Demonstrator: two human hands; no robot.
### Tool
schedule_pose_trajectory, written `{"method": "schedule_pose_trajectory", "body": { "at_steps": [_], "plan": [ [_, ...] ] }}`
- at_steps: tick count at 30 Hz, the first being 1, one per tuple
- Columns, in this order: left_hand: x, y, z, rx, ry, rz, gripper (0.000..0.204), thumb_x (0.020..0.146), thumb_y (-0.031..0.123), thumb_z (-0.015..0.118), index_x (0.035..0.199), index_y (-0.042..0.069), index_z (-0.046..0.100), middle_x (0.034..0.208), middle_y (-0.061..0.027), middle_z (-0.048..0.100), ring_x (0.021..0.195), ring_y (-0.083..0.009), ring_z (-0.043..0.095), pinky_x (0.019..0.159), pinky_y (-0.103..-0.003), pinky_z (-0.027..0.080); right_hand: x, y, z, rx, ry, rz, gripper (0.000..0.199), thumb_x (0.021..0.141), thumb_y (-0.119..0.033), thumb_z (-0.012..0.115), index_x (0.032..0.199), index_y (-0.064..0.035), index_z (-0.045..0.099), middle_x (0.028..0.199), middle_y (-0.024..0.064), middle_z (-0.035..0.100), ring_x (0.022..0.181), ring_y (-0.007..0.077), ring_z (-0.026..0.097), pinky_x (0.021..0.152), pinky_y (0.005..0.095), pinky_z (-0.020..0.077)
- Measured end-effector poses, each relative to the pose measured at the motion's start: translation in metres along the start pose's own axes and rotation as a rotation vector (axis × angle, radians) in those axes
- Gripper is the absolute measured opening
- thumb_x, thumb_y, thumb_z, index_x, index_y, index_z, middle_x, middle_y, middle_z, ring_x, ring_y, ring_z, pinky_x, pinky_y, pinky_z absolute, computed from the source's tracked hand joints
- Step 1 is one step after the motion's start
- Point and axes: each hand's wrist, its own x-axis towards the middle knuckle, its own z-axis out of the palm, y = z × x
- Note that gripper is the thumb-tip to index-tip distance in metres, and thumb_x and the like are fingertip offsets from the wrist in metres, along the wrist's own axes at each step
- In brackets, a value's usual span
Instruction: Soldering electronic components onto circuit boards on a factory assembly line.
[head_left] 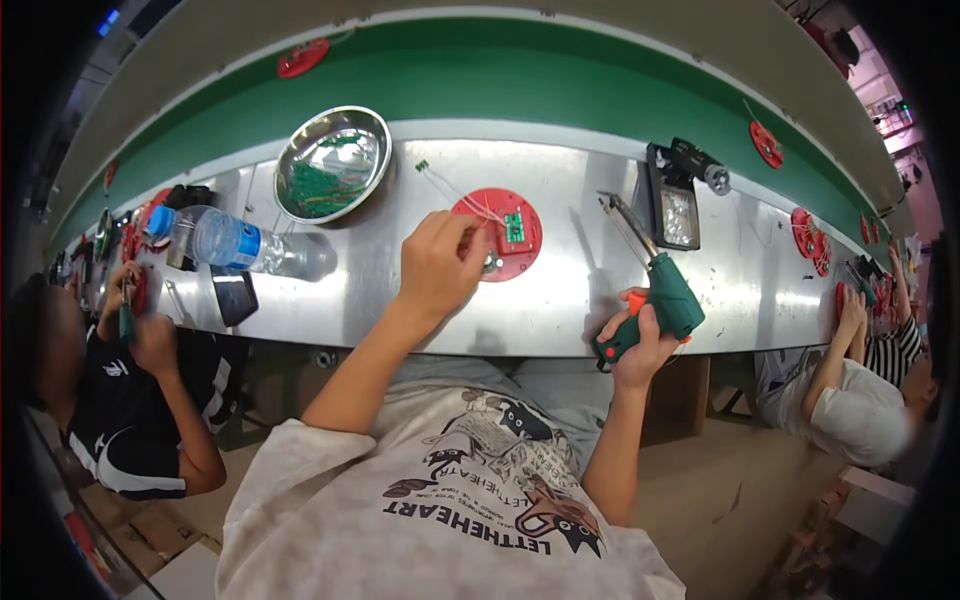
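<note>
My left hand (440, 262) rests on the steel bench with its fingers pinched together at the left edge of a round red fixture (528, 245). A small green circuit board (514, 227) sits on that fixture, and thin white wires (455, 190) run from it up and to the left. What the pinched fingers hold is too small to tell. My right hand (640, 345) grips the handle of a green soldering gun (660, 295) with an orange trigger at the bench's front edge. Its metal tip (612, 207) points up and away, to the right of the fixture.
A steel bowl (332, 163) of green parts stands at the back left, with a lying plastic water bottle (240, 242) and a dark phone (235, 296) beside it. A black holder (672, 205) sits at the right. A green conveyor belt (560, 85) runs behind. Other people work at both sides.
</note>
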Motion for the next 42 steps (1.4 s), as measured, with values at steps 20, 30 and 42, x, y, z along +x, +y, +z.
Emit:
{"method": "schedule_pose_trajectory", "body": {
  "at_steps": [20, 30, 42],
  "plan": [
    [0.052, 0.036, -0.007, 0.173, -0.611, -0.148, 0.052, 0.084, 0.042, 0.073, 0.120, 0.006, 0.064, 0.111, -0.0173, 0.069, 0.104, -0.0380, 0.066, 0.089, -0.048, 0.054, -0.006, -0.013, -0.003, 0.264, 0.365, 0.002, 0.028, 0.101, -0.026, 0.050, 0.105, 0.0000, 0.057, 0.083, 0.0095, 0.059, 0.049, 0.0146, 0.052, 0.044, 0.0296, 0.0445],
    [0.119, -0.042, 0.076, 0.207, 0.017, 0.216, 0.033, 0.083, 0.012, 0.065, 0.115, 0.005, 0.060, 0.093, -0.0142, 0.060, 0.090, -0.0332, 0.059, 0.077, -0.044, 0.048, 0.006, -0.001, 0.001, 0.083, 0.555, 0.063, 0.037, 0.101, -0.038, 0.048, 0.108, -0.0057, 0.065, 0.056, 0.0006, 0.047, 0.047, 0.0112, 0.043, 0.047, 0.0244, 0.0329],
    [0.106, -0.057, 0.126, -0.148, -0.020, -0.123, 0.015, 0.086, 0.014, 0.061, 0.077, 0.003, 0.063, 0.089, -0.0125, 0.063, 0.092, -0.0304, 0.060, 0.080, -0.042, 0.051, 0.014, 0.025, -0.043, 0.117, 0.382, -0.152, 0.034, 0.096, -0.031, 0.060, 0.101, 0.0030, 0.066, 0.079, 0.0090, 0.062, 0.051, 0.0146, 0.052, 0.046, 0.0235, 0.0421]
  ]
}}
